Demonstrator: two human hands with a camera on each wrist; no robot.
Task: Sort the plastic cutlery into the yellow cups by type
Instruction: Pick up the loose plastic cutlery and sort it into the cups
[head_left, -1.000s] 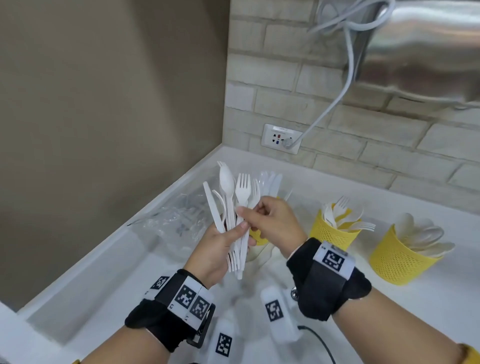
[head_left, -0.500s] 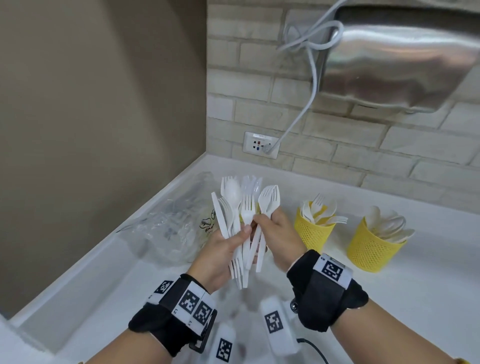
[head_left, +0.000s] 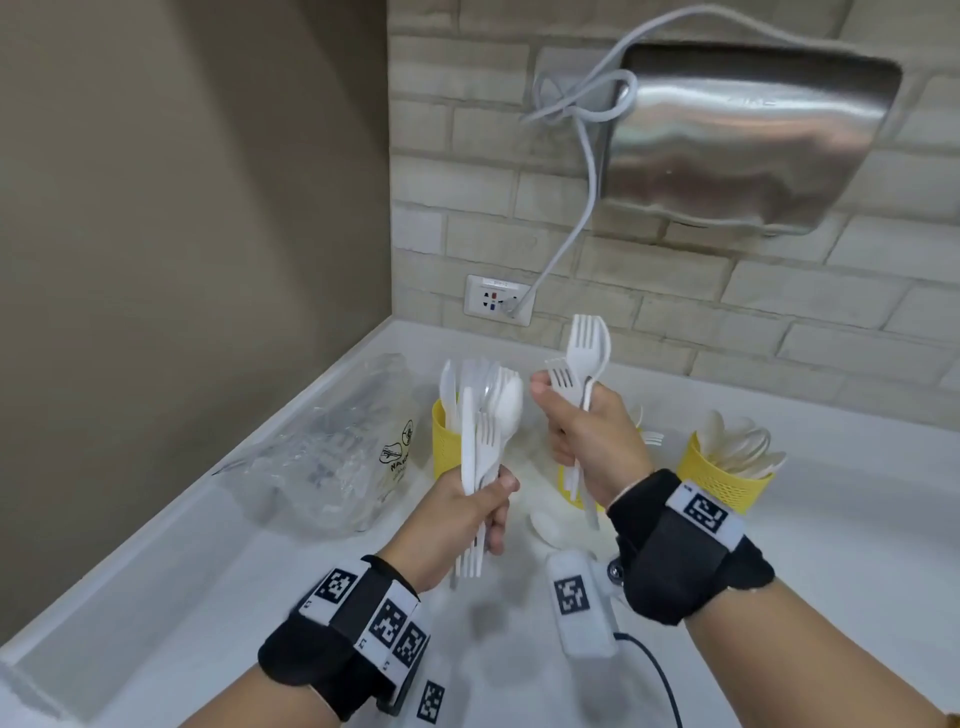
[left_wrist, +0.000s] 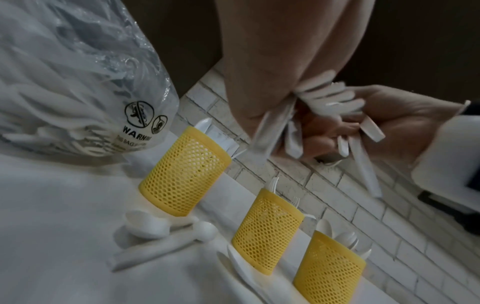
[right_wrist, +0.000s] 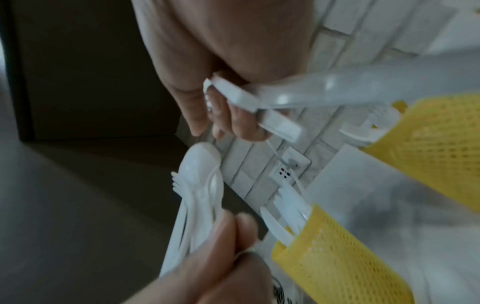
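My left hand (head_left: 493, 499) grips a mixed bundle of white cutlery (head_left: 485, 421) upright: a knife, forks and spoons. To its right, my right hand (head_left: 553, 415) holds a few white forks (head_left: 582, 353), tines up, apart from the bundle. Three yellow mesh cups stand on the counter. The left cup (left_wrist: 184, 172) holds knives, the middle cup (left_wrist: 267, 232) forks, the right cup (head_left: 722, 478) spoons. In the head view my right hand hides most of the middle cup. The right wrist view shows fork handles (right_wrist: 275, 121) sticking out under my curled fingers (right_wrist: 233, 121).
A clear plastic bag (head_left: 332, 447) of cutlery lies left of the cups. Loose white spoons (left_wrist: 150, 226) lie on the counter in front of the cups. A wall socket (head_left: 498, 300), a cable and a steel hand dryer (head_left: 737, 140) are on the brick wall.
My right hand has drawn the forks out of the bundle and moved up and to the right, away from my left hand. The left hand keeps the remaining bundle.
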